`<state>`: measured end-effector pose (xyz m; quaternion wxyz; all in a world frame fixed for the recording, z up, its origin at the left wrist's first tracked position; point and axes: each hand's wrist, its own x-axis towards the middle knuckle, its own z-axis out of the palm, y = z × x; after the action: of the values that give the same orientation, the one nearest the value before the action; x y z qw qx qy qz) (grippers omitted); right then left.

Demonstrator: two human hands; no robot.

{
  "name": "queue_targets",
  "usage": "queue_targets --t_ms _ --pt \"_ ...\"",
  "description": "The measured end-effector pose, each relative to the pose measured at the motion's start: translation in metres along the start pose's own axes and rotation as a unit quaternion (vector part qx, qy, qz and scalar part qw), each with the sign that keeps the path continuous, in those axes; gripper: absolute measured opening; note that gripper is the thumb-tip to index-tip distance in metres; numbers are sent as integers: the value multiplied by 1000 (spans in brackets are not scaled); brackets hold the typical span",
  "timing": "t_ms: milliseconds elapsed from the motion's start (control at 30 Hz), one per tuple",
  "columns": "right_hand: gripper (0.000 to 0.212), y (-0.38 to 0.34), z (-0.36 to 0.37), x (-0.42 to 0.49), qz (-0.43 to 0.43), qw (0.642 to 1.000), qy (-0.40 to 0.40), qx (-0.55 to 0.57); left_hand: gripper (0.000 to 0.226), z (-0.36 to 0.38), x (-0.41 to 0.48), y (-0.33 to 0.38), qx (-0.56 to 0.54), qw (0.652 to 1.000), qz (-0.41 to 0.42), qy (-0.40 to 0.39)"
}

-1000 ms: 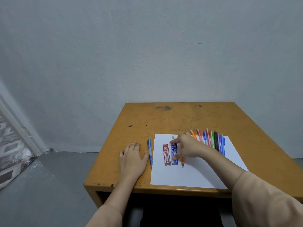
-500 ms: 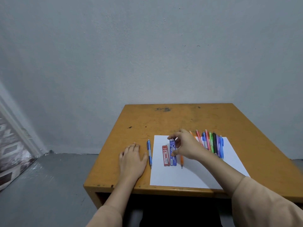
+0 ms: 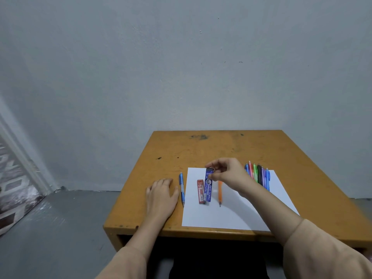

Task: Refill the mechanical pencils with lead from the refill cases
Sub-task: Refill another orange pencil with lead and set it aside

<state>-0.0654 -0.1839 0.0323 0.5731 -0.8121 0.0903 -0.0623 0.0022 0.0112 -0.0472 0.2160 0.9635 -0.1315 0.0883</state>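
Pickup of the blue lead case (image 3: 208, 186) seems the step in hand, the right hand (image 3: 227, 174) pinching its far end above the paper (image 3: 231, 214) near the desk (image 3: 221, 150) front edge, the left hand (image 3: 161, 194) flat and relaxed; opening it likely needs both.

Left hand (image 3: 161, 196) and right hand (image 3: 227, 174) bare, left sleeve (image 3: 124, 262) long, plain beige fabric, right sleeve (image 3: 322, 252) matching beige, loose cut, soft unbuttoned cuffs ending partway up the forearms

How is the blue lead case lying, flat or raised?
Far end raised: right hand pinches the blue lead case there; near end sits low.
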Motion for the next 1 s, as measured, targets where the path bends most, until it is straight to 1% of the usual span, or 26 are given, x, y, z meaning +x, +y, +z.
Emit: queue_targets --t_ms 167,333,433,533,600,700,800,1000 --pt "32 -1 -6 -8 -12 997 56 53 40 -6 -4 6 -27 999 32 26" --pt "29 -3 -10 -16 -25 990 95 101 36 -13 -8 27 -97 989 101 49" --pt "29 -3 -10 -21 -34 983 119 136 39 -16 -15 44 -152 976 144 62" --pt "29 -3 -10 -25 -42 975 133 175 51 -18 -23 60 -190 960 188 87" --pt "29 -4 -10 -28 -42 968 141 202 48 -18 -27 68 -197 952 207 111" --pt "28 -5 -10 -31 -41 962 147 226 42 -19 -30 77 -196 946 216 141" --pt "27 -6 -11 -34 -38 955 151 251 39 -21 -30 81 -188 947 211 150" --pt "25 -7 -15 -37 -49 952 123 276 29 -26 -25 81 -214 945 200 145"
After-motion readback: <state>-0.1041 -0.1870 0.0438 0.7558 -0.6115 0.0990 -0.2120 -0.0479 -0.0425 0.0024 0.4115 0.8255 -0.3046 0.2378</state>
